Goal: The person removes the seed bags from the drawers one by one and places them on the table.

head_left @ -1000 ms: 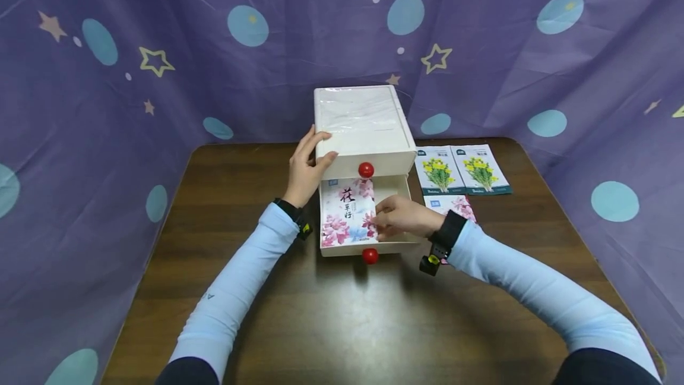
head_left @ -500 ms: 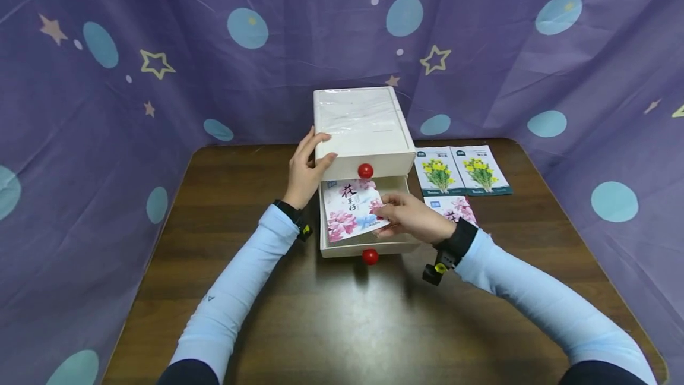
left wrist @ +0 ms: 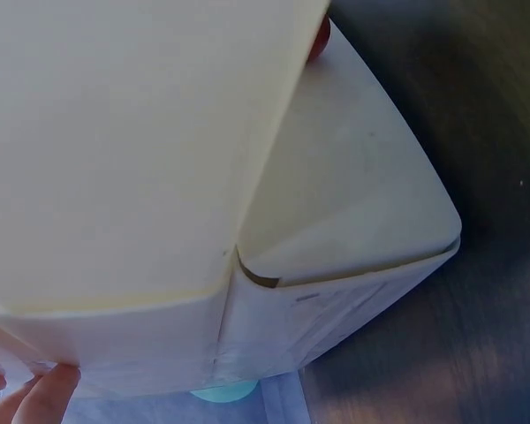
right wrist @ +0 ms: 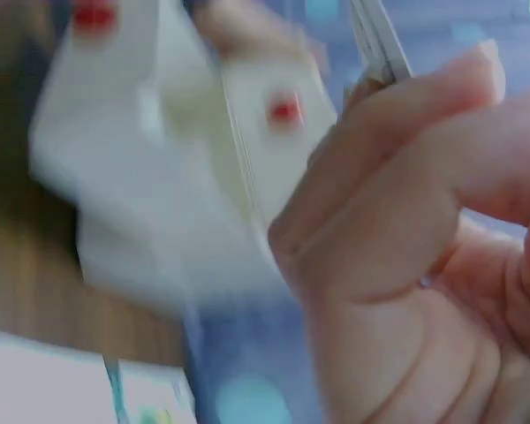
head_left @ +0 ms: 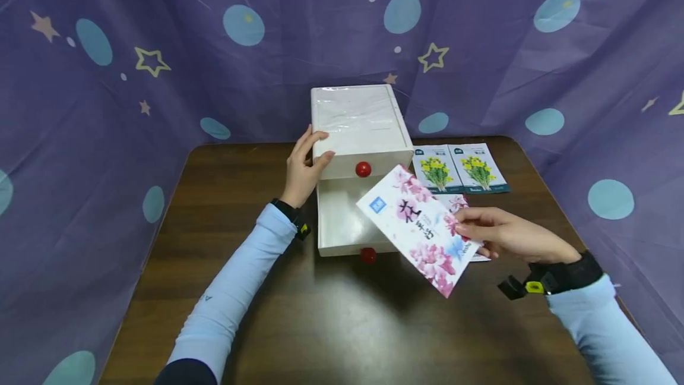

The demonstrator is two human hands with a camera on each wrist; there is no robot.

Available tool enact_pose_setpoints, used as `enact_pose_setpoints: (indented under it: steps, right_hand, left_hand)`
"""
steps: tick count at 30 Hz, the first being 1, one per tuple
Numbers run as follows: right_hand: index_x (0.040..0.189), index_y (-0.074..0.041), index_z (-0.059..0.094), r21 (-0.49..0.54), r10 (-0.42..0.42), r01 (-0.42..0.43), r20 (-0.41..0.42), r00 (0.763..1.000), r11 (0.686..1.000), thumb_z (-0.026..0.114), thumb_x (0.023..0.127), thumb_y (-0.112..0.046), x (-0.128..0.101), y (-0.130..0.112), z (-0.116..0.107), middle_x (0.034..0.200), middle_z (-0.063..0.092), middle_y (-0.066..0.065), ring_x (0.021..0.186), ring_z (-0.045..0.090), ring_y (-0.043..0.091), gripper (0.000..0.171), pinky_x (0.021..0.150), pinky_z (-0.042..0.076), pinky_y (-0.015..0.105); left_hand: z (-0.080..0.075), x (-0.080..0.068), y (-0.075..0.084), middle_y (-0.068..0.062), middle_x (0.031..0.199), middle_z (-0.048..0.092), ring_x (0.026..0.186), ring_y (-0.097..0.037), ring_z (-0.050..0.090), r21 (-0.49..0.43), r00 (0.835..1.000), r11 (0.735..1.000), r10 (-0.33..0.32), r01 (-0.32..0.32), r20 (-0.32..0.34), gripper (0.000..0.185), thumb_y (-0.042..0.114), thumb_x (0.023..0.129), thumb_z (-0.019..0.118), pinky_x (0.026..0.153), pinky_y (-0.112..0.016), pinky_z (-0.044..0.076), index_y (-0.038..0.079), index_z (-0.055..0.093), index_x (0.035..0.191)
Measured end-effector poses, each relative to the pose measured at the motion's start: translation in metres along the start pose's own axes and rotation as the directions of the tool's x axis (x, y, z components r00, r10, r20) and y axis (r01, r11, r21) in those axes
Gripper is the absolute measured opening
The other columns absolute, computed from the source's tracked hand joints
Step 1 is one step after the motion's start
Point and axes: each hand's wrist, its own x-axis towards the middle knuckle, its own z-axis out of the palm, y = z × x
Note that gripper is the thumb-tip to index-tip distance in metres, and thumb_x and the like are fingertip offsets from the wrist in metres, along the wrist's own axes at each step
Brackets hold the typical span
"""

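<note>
Head view shows the pink-flowered seed packet (head_left: 418,227) pinched at its right edge by the right hand (head_left: 499,233), thumb on top and fingers underneath, held tilted in the air. It hangs left of that hand, above the table and overlapping the front right corner of the open lower drawer (head_left: 342,221). The right wrist view is badly blurred; it seems to show curled fingers (right wrist: 397,168) with a thin packet edge (right wrist: 380,40) above them, though little else can be told there.

Just beyond the right hand a second pink packet (head_left: 459,202) lies flat on the brown table (head_left: 342,325), partly hidden by the held one. Farther out from that hand, two yellow-flowered packets (head_left: 459,168) lie side by side, touching each other, just beside the cabinet's right wall.

The left hand (head_left: 304,165) grips the top left front corner of the white two-drawer cabinet (head_left: 359,120), thumb on top and fingers along its side. Right of that hand sits the upper drawer's red knob (head_left: 363,169); nearer the person, the pulled-out drawer carries its own red knob (head_left: 367,254). Purple star-printed cloth (head_left: 160,46) hangs behind.
</note>
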Motion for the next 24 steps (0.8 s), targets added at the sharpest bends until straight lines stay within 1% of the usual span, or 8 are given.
enact_pose_setpoints:
  steps: [2, 4, 6, 9, 12, 18, 19, 24]
  right_hand:
    - [0.110, 0.003, 0.045, -0.095, -0.029, 0.018, -0.116, 0.993, 0.995, 0.035, 0.101, -0.010, -0.021, 0.009, -0.014, 0.077, 0.043, 0.005, 0.053, 0.036, 0.025, 0.019, 0.044, 0.032, 0.039]
    - [0.110, 0.001, 0.046, -0.147, -0.038, 0.001, -0.249, 0.968, 0.989, 0.036, 0.101, -0.010, -0.041, 0.021, -0.027, 0.077, 0.042, 0.004, 0.054, 0.036, 0.026, 0.018, 0.046, 0.032, 0.039]
    - [0.110, -0.001, 0.047, -0.155, -0.027, -0.033, -0.368, 0.929, 0.987, 0.037, 0.101, -0.011, -0.059, 0.036, -0.039, 0.075, 0.042, 0.004, 0.054, 0.038, 0.024, 0.017, 0.046, 0.031, 0.039]
    - [0.110, -0.006, 0.047, -0.132, 0.053, -0.135, -0.496, 0.867, 0.982, 0.038, 0.101, -0.018, -0.081, 0.063, -0.054, 0.075, 0.045, 0.004, 0.055, 0.042, 0.017, 0.018, 0.045, 0.033, 0.035]
    - [0.111, -0.004, 0.044, -0.097, 0.162, -0.259, -0.564, 0.810, 0.961, 0.039, 0.101, -0.025, -0.097, 0.094, -0.067, 0.074, 0.048, 0.004, 0.057, 0.045, 0.012, 0.025, 0.046, 0.038, 0.030]
    - [0.118, 0.009, 0.039, -0.054, 0.358, -0.492, -0.617, 0.701, 0.869, 0.040, 0.099, -0.038, -0.110, 0.146, -0.078, 0.077, 0.049, 0.003, 0.062, 0.049, 0.011, 0.051, 0.052, 0.045, 0.027]
    - [0.119, 0.011, 0.038, -0.047, 0.380, -0.513, -0.614, 0.692, 0.857, 0.040, 0.099, -0.038, -0.110, 0.152, -0.079, 0.077, 0.049, 0.002, 0.063, 0.049, 0.011, 0.053, 0.053, 0.046, 0.027]
    - [0.114, 0.013, 0.042, -0.018, 0.451, -0.585, -0.619, 0.643, 0.811, 0.042, 0.098, -0.038, -0.102, 0.169, -0.088, 0.074, 0.049, 0.001, 0.064, 0.049, 0.011, 0.053, 0.057, 0.048, 0.026]
  left_hand:
    - [0.001, 0.002, -0.010, -0.011, 0.148, 0.030, 0.131, -0.024, 0.034, -0.002, 1.000, 1.000, -0.014, 0.014, 0.009, 0.046, 0.040, 0.086, 0.064, 0.082, -0.042, 0.049, 0.012, 0.058, 0.122]
    - [0.002, 0.003, -0.019, -0.005, 0.149, 0.029, 0.131, -0.020, 0.033, 0.000, 1.000, 1.000, -0.026, 0.026, 0.013, 0.049, 0.046, 0.084, 0.063, 0.081, -0.040, 0.049, 0.017, 0.058, 0.123]
    - [0.003, 0.004, -0.026, 0.001, 0.149, 0.029, 0.131, -0.017, 0.033, 0.005, 1.000, 1.000, -0.029, 0.029, 0.010, 0.051, 0.052, 0.082, 0.061, 0.081, -0.037, 0.050, 0.021, 0.058, 0.123]
    - [0.004, 0.004, -0.028, 0.004, 0.148, 0.031, 0.130, -0.014, 0.035, 0.015, 1.000, 1.000, -0.014, 0.014, -0.004, 0.053, 0.057, 0.080, 0.060, 0.081, -0.036, 0.050, 0.023, 0.059, 0.122]
    - [0.004, 0.004, -0.028, 0.004, 0.147, 0.032, 0.129, -0.015, 0.036, 0.022, 1.000, 1.000, 0.001, -0.001, -0.013, 0.053, 0.057, 0.081, 0.060, 0.081, -0.037, 0.050, 0.024, 0.059, 0.121]
    - [0.004, 0.003, -0.022, 0.003, 0.147, 0.032, 0.129, -0.015, 0.036, 0.030, 1.000, 1.000, -0.003, 0.003, -0.009, 0.050, 0.055, 0.082, 0.060, 0.081, -0.036, 0.050, 0.023, 0.059, 0.121]
    - [0.003, 0.002, -0.016, 0.000, 0.147, 0.032, 0.129, -0.017, 0.036, 0.030, 1.000, 1.000, -0.002, 0.002, -0.008, 0.048, 0.050, 0.084, 0.061, 0.080, -0.037, 0.050, 0.021, 0.059, 0.122]
    - [0.003, 0.002, -0.016, -0.001, 0.147, 0.033, 0.130, -0.018, 0.035, 0.027, 1.000, 1.000, -0.001, 0.001, -0.008, 0.046, 0.048, 0.084, 0.062, 0.079, -0.038, 0.050, 0.021, 0.059, 0.122]
